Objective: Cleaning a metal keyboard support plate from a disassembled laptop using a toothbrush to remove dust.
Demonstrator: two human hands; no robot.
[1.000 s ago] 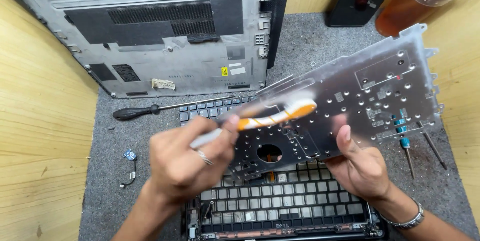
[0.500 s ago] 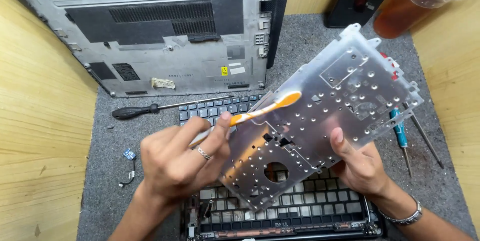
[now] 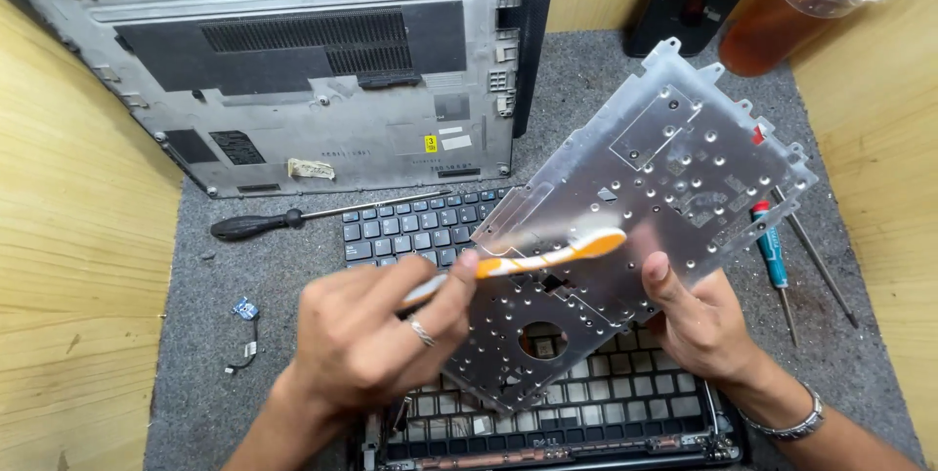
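Over the grey surface, w/ the open keyboard below, left hand has its grip closed on an orange-and-white toothbrush, bristle end laid across the metal plate; right hand has its grip pinched on that plate's lower edge, holding it tilted, top corner up toward the drink cup. To brush well, I'd judge: short light strokes, plate kept steady by the right hand, bristles worked around the many small holes; thumb kept off the sharp stamped rim. Room is tight; wooden walls both sides, laptop base cover leaning at the back, black screwdriver left of the keys, blue screwdriver and a thin probe just right of the plate; cup near the raised corner, so swing w/ care.
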